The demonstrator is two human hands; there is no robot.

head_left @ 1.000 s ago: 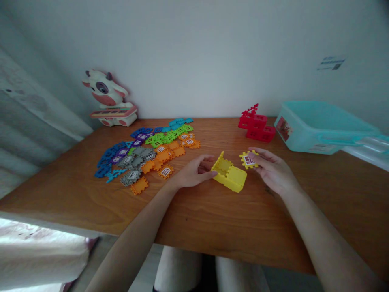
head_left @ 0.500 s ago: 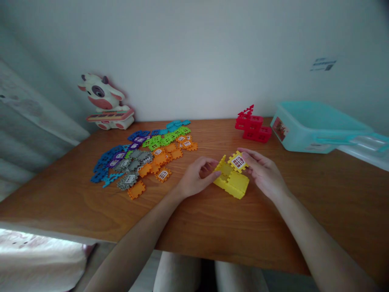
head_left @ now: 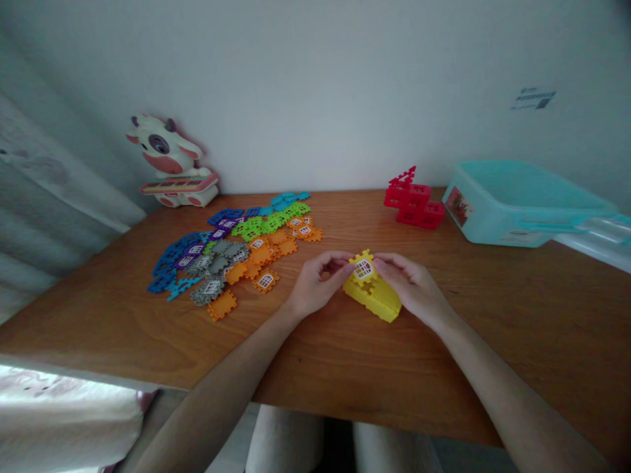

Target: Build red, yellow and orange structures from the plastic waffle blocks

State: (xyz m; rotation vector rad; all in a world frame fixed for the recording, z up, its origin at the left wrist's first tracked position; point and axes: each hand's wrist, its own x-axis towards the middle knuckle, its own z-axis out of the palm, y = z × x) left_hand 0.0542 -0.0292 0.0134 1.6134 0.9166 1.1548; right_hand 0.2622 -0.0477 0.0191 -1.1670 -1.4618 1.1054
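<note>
A yellow window tile [head_left: 364,268] with a white-framed window print stands over the left part of a yellow block structure [head_left: 377,300] made of joined tiles. My right hand [head_left: 414,284] pinches the window tile by its right edge between thumb and fingers. On the other side, my left hand [head_left: 323,281] is closed with its thumb at the tile's left edge; its fingertips are partly hidden behind the yellow pieces. The structure rests on the wooden table [head_left: 315,368]. Whether the tile's teeth are locked into the structure I cannot tell.
Left of my hands lies a spread of loose tiles: orange [head_left: 266,280], grey [head_left: 217,263], green [head_left: 271,223], purple and blue. A red tile structure [head_left: 415,200] and a turquoise bin [head_left: 497,226] stand at the back right. A cow toy keyboard [head_left: 177,187] sits back left.
My right hand has brought the yellow window tile leftward onto the left part of the yellow structure. My left thumb now meets the tile's edge.
</note>
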